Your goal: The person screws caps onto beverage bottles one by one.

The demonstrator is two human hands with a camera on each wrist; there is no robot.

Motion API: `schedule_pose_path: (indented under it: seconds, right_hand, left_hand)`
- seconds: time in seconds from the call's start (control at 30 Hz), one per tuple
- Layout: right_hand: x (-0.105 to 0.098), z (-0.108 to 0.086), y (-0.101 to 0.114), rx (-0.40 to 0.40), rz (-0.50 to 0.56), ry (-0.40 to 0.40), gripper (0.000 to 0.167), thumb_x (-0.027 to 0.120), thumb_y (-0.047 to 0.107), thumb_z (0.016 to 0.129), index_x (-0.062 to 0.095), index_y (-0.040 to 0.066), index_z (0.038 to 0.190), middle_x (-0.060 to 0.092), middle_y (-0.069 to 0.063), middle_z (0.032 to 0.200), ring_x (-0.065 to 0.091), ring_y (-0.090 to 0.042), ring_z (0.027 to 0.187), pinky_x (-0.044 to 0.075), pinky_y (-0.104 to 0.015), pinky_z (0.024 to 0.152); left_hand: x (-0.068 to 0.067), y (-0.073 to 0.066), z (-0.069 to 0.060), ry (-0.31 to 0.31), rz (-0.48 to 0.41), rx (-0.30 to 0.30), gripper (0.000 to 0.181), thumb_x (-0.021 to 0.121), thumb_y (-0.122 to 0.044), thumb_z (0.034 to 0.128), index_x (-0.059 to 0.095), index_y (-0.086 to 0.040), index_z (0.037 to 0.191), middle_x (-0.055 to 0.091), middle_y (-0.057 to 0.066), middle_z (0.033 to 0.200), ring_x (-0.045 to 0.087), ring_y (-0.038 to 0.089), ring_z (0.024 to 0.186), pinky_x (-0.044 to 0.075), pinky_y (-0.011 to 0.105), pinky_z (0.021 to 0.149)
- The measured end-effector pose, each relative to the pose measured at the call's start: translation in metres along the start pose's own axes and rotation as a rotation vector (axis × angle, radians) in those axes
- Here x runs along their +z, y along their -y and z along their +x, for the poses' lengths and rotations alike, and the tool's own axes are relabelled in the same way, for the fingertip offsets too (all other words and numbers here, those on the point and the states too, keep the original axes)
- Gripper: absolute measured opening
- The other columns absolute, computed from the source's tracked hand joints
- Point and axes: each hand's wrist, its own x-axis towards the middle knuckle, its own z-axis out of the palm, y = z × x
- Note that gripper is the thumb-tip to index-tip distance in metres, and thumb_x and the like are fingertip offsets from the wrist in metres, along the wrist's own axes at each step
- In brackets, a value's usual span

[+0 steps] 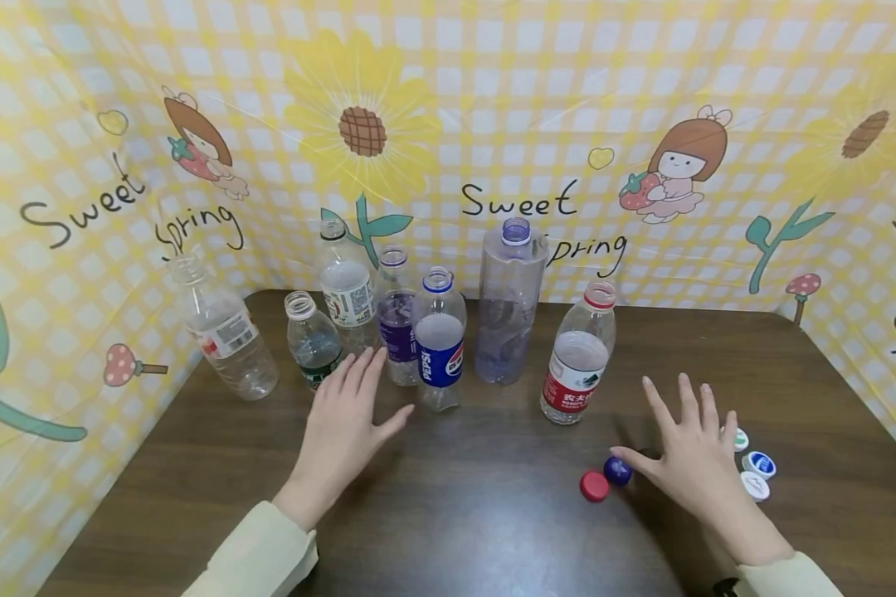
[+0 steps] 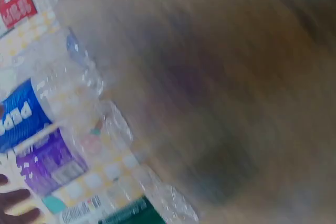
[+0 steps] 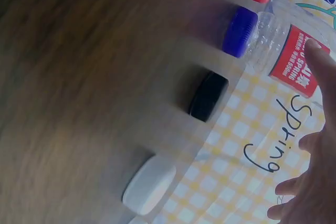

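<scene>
My left hand (image 1: 343,419), fingers straight and thumb out, is in front of the small green-labelled bottle (image 1: 314,338) and left of the Pepsi bottle (image 1: 439,348); it holds nothing. My right hand (image 1: 690,460) hovers with spread fingers above several bottle caps, also holding nothing. Left of its thumb lie a purple-blue cap (image 1: 617,471) and a red cap (image 1: 594,486). A black cap (image 3: 208,96) shows in the right wrist view, mostly hidden by the hand in the head view. White caps (image 1: 755,486) and a blue-and-white cap (image 1: 759,465) lie to the right.
Uncapped bottles stand in a loose row: a clear one (image 1: 227,336) at far left, a white-labelled one (image 1: 349,294), a purple-labelled one (image 1: 397,327), a tall lilac-tinted one (image 1: 509,307) and a red-labelled one (image 1: 577,365). A checked cloth (image 1: 448,108) hangs behind the brown table (image 1: 478,531).
</scene>
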Motion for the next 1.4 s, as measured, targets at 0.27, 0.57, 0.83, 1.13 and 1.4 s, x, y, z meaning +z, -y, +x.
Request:
schedule_pose_path:
  seconds: [0.27, 0.57, 0.83, 1.13, 1.4]
  right_hand:
    - [-0.004, -0.008, -0.019, -0.082, -0.026, -0.140, 0.089, 0.075, 0.056, 0.070, 0.042, 0.013, 0.140, 0.036, -0.038, 0.137, 0.034, -0.059, 0.123, 0.028, -0.072, 0.096]
    - [-0.009, -0.019, -0.040, -0.046, -0.045, -0.027, 0.058, 0.072, 0.034, 0.082, 0.055, 0.000, 0.125, 0.052, -0.039, 0.116, 0.049, -0.061, 0.101, 0.040, -0.066, 0.082]
    - [-0.011, -0.029, -0.059, -0.036, -0.062, 0.016, 0.043, 0.073, 0.025, 0.081, 0.062, -0.004, 0.111, 0.057, -0.034, 0.105, 0.055, -0.049, 0.087, 0.044, -0.057, 0.072]
    - [-0.006, -0.033, -0.068, -0.068, -0.083, 0.071, 0.039, 0.077, 0.029, 0.076, 0.067, 0.001, 0.101, 0.066, -0.026, 0.096, 0.059, -0.039, 0.076, 0.046, -0.053, 0.065]
    - [0.003, -0.039, -0.071, -0.093, -0.078, 0.004, 0.026, 0.078, 0.021, 0.073, 0.068, 0.006, 0.091, 0.068, -0.017, 0.089, 0.057, -0.038, 0.072, 0.045, -0.054, 0.059]
  left_hand:
    - [-0.020, 0.027, 0.009, -0.372, -0.033, 0.165, 0.047, 0.066, -0.032, 0.0828, 0.061, 0.000, 0.117, 0.067, 0.019, 0.111, 0.062, 0.037, 0.100, 0.051, 0.050, 0.088]
    - [-0.042, 0.070, 0.011, -0.506, -0.064, -0.015, 0.032, 0.065, -0.018, 0.0840, 0.062, 0.005, 0.106, 0.063, 0.025, 0.104, 0.056, 0.043, 0.094, 0.047, 0.054, 0.082]
    - [-0.041, 0.096, 0.008, -0.637, -0.249, -0.338, 0.046, 0.066, -0.017, 0.0853, 0.046, 0.005, 0.120, 0.041, 0.031, 0.126, 0.040, 0.044, 0.119, 0.036, 0.052, 0.098]
    - [-0.030, 0.113, 0.006, -0.655, -0.258, -0.435, 0.055, 0.067, -0.021, 0.0853, 0.042, -0.002, 0.130, 0.034, 0.025, 0.137, 0.030, 0.039, 0.132, 0.027, 0.050, 0.111]
    - [-0.031, 0.114, 0.007, -0.390, -0.341, -0.621, 0.083, 0.068, -0.032, 0.0864, 0.018, -0.007, 0.148, 0.011, 0.021, 0.153, 0.014, 0.036, 0.142, 0.025, 0.056, 0.114]
